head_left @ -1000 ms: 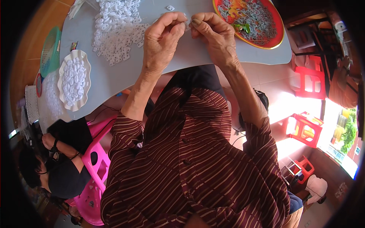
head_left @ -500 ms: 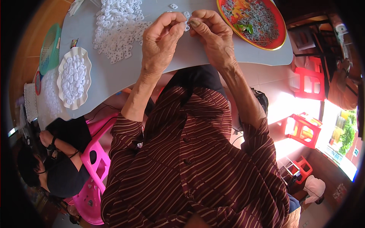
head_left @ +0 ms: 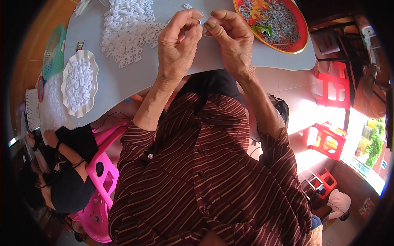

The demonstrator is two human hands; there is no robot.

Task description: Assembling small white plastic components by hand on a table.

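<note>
My left hand [head_left: 178,49] and my right hand [head_left: 234,47] are raised over the near edge of the grey table, fingertips almost meeting. The left thumb and forefinger are pinched at a small white plastic piece [head_left: 200,21], mostly hidden by the fingers. My right thumb and forefinger are closed close beside it; whatever they grip is too small to make out. Loose white plastic pieces [head_left: 127,39] lie heaped on the table left of my hands, and one single piece [head_left: 187,6] sits just beyond them. To the right, a red-and-yellow round tray [head_left: 304,35] holds many small grey metal-looking parts and a green scrap.
A white scalloped dish [head_left: 95,78] of white pieces stands at the table's left, beside a green basket [head_left: 53,53]. A person [head_left: 67,172] sits at the lower left near a pink chair [head_left: 104,176]. Red stools [head_left: 328,139] stand on the floor at right.
My left hand has shifted slightly right, and its fingers have lifted and spread a little. The right hand has barely moved. The person at left has moved an arm.
</note>
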